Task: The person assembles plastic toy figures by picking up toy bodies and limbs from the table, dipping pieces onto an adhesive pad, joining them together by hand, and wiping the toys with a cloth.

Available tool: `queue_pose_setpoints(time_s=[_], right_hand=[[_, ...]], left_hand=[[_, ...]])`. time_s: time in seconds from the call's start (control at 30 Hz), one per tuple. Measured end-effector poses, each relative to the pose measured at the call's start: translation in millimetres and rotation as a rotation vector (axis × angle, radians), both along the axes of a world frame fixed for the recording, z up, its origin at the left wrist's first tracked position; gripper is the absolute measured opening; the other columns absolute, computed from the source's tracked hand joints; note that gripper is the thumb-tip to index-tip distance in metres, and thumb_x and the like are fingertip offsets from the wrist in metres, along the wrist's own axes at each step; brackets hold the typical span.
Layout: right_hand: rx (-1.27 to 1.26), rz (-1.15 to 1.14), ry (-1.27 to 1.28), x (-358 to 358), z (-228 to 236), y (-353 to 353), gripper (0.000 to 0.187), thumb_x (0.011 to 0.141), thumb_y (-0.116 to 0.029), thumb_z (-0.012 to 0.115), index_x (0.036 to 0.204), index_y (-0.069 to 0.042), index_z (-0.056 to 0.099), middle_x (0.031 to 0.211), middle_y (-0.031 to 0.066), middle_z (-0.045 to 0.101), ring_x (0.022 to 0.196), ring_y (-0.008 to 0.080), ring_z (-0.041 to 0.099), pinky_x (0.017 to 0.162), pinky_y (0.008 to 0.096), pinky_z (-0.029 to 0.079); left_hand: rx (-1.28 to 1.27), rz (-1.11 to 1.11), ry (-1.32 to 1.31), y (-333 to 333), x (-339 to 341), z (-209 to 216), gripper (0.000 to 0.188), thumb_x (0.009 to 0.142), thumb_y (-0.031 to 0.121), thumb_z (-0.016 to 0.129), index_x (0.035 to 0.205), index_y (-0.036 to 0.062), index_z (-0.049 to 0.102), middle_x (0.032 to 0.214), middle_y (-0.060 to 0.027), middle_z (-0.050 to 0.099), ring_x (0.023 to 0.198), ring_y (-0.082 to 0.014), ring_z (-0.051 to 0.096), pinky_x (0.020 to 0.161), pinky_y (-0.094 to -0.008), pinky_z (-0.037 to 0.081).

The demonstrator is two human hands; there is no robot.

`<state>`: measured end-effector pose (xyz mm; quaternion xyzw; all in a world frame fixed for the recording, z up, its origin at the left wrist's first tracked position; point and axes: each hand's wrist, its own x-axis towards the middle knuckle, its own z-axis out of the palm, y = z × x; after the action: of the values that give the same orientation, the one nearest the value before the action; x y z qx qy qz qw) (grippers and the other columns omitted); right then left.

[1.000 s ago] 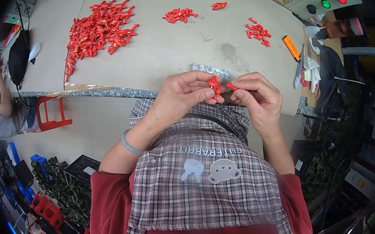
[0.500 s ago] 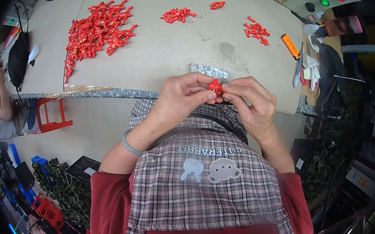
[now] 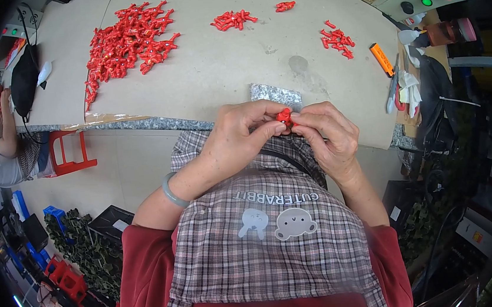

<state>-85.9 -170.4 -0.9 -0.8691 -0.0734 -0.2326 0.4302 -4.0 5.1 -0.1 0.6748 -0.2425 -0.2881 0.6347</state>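
A small red figurine [image 3: 283, 117] is pinched between my two hands, just over the front edge of the table. My left hand [image 3: 243, 131] grips it from the left with thumb and forefinger. From the right, the fingertips of my right hand [image 3: 328, 132] close on its side, partly hiding it. Which small part the right fingers press on I cannot make out. Beyond the hands lie a large pile of red figurines [image 3: 123, 44], a smaller heap of red pieces [image 3: 232, 20], one red piece [image 3: 285, 6] apart and loose small red parts [image 3: 337, 41].
At the right of the table [image 3: 203, 75] lie an orange box cutter [image 3: 381, 60], scissors [image 3: 393, 93] and crumpled white tissue [image 3: 409, 88]. A jar of reddish liquid [image 3: 450, 32] stands behind them. A co-worker [image 3: 4, 150] sits at the far left by a red stool [image 3: 74, 155].
The figurine has turned slightly between my fingers. Both hands stay close together in nearly the same spot, a touch lower in the picture.
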Motion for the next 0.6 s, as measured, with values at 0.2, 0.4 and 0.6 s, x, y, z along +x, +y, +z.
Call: queue_pose_setpoints(time_s=[0.2,0.4,0.6], right_hand=[[-0.076,-0.071,-0.033,-3.5,0.6,2.0,0.019,0.072,-0.001,0.079,0.089,0.000,0.070,0.082,0.0105,0.067,0.070,0.0204,0.067,0.057,0.0291,0.054],[-0.089,-0.065,-0.074,-7.6,-1.3,5.1,0.021,0.070,-0.002,0.080,0.088,0.002,0.069,0.079,0.0115,0.066,0.067,0.0217,0.066,0.056,0.0290,0.054],[-0.072,-0.025,-0.158,-9.6,-4.2,5.0,0.024,0.069,-0.002,0.081,0.089,0.002,0.069,0.080,0.0124,0.066,0.067,0.0229,0.066,0.056,0.0292,0.054]], left_hand=[[0.029,0.010,-0.103,1.4,-1.5,-4.9,0.021,0.089,0.002,0.067,0.109,-0.0028,0.068,0.096,-0.0103,0.073,0.084,-0.0152,0.070,0.075,-0.0271,0.059],[0.025,0.038,-0.370,1.1,-6.5,-3.4,0.022,0.086,0.004,0.067,0.107,-0.0007,0.068,0.093,-0.0159,0.072,0.079,-0.0252,0.072,0.068,-0.0312,0.057],[-0.042,0.038,-0.624,2.3,-7.1,-5.9,0.022,0.084,0.001,0.069,0.105,-0.0027,0.067,0.092,-0.0152,0.072,0.078,-0.0272,0.072,0.066,-0.0322,0.058]])
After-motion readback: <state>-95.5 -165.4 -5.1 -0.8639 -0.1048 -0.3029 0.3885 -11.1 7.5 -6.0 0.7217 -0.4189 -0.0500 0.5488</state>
